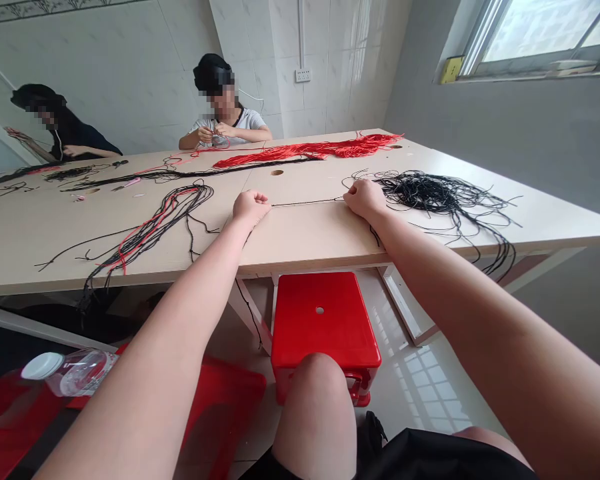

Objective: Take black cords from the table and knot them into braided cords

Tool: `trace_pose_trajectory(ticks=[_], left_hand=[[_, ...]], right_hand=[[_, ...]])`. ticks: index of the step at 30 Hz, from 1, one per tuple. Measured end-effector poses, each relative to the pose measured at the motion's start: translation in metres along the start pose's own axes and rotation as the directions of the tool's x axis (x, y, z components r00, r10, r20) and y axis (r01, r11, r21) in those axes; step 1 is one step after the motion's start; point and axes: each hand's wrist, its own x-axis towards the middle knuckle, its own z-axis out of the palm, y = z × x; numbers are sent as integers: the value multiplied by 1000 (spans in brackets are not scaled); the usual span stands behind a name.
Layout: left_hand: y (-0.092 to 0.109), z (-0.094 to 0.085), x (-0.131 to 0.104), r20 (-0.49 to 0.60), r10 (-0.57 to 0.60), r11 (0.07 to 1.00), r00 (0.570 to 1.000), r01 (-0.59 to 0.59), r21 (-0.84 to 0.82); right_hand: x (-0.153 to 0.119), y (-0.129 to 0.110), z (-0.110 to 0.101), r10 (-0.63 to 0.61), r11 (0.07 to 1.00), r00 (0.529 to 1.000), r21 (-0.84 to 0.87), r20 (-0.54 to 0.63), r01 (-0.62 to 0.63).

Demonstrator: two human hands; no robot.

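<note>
A thin black cord point(305, 202) runs taut and nearly level between my two hands, just above the pale tabletop. My left hand point(251, 205) is closed on its left end, and a loose tail hangs over the table edge below. At the other end my right hand point(365, 198) pinches the cord, with a short black end showing under the wrist. Right beside that hand lies a tangled heap of black cords point(425, 192). Left of my left hand rests a bundle of black cords with some red strands point(155, 223).
A long hank of red cord point(310, 152) and a row of black cords point(180, 175) lie farther back on the table point(300, 243). Two people sit across it. A red stool point(325, 320) stands below, and a clear bottle point(83, 372) is at lower left.
</note>
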Motion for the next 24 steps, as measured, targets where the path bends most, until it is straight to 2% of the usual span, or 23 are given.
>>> trace_pose_trajectory(ticks=[9, 12, 14, 16, 19, 22, 23, 24], left_hand=[[7, -6, -9, 12, -8, 1000, 1000, 8, 29], [15, -18, -28, 37, -8, 1000, 999, 7, 28], [20, -32, -48, 64, -1, 1000, 998, -1, 24], [26, -49, -76, 101, 14, 1000, 995, -16, 21], [39, -75, -136, 148, 52, 999, 988, -54, 6], [65, -94, -215, 139, 137, 991, 981, -134, -31], [75, -98, -245, 163, 184, 982, 969, -174, -72], [85, -100, -274, 244, 240, 961, 940, -195, -195]], right_hand=[[-6, -4, -8, -43, 995, 999, 89, -21, 45], [-24, -16, -22, -83, 986, 995, 141, -62, 91], [-48, -26, -36, -118, 974, 989, 183, -93, 134], [-85, -34, -53, -160, 942, 981, 281, -106, 184], [-158, -41, -80, -206, 756, 977, 626, -52, 193], [-236, -44, -102, -265, 590, 963, 799, 49, 121], [-260, -46, -107, -291, 558, 954, 823, 76, 105], [-283, -47, -111, -322, 527, 941, 845, 103, 88]])
